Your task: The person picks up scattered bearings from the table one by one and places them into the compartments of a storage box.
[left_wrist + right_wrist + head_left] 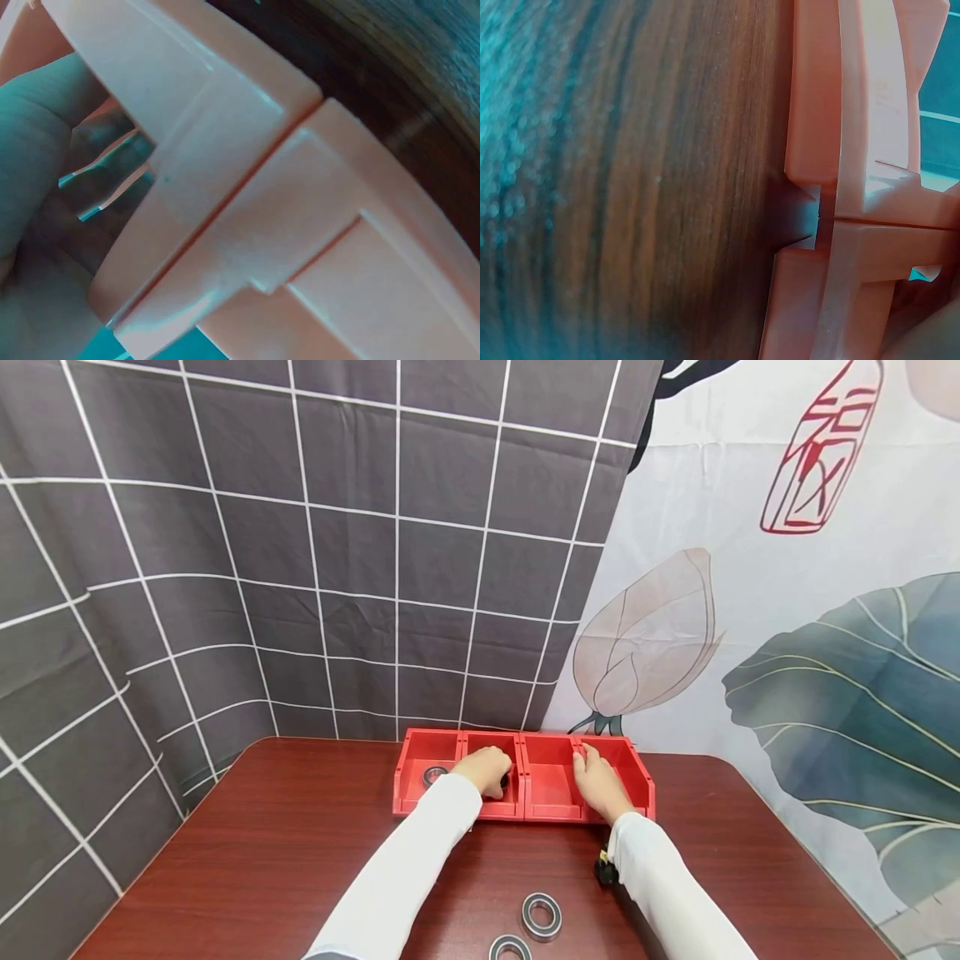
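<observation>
Lying nearest on the brown wood-grain table (262,843), two grey-and-black metal ring bearings (556,917) look heavy, hard, slippery; grip outer rims. Beyond, the red four-compartment plastic bin (551,811) appears light, stiff; grip its walls. Left hand (483,770) within second compartment from left, right hand (602,783) at rightmost divider; whether fingers clamp cannot be told.

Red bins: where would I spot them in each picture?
Head: bins in a row, below centre and slightly right.
Left wrist: bins close up, slanting from upper left to lower right.
Right wrist: bins down the right side.
Shared landmark: the brown table.
</observation>
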`<state>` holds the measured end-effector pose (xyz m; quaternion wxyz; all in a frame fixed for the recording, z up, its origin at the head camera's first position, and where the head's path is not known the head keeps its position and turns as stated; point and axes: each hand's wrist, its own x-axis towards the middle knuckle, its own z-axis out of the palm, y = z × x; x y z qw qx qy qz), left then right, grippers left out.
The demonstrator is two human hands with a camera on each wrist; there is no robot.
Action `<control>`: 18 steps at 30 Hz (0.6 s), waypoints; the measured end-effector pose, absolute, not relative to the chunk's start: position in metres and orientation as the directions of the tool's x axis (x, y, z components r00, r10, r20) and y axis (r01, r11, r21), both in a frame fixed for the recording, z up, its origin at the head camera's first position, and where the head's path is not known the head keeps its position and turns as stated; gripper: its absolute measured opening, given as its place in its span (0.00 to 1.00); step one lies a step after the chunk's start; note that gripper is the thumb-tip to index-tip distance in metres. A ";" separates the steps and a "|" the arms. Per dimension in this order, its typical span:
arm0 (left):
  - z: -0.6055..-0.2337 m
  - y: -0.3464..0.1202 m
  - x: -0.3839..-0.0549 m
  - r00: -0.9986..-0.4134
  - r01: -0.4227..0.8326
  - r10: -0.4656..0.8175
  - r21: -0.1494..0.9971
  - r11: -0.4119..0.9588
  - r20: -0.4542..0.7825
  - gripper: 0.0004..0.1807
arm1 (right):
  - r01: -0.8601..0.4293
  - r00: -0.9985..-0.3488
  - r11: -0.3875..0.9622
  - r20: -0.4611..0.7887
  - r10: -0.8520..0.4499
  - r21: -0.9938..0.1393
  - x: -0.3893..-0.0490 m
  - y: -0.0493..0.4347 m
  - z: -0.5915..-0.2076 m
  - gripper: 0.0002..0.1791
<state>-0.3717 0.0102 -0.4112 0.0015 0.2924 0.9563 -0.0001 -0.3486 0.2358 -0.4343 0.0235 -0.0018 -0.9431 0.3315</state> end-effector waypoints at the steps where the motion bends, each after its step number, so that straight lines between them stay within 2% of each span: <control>1: -0.411 0.010 -0.371 -0.830 0.558 0.558 0.007 0.830 -0.002 0.08 | -0.012 -0.999 0.780 0.044 0.020 -0.625 -0.348 0.236 -0.434 0.37; 18: -0.413 0.012 -0.367 -0.840 0.541 0.542 0.049 0.840 -0.007 0.03 | -0.017 -0.998 0.777 0.054 0.022 -0.629 -0.347 0.236 -0.435 0.37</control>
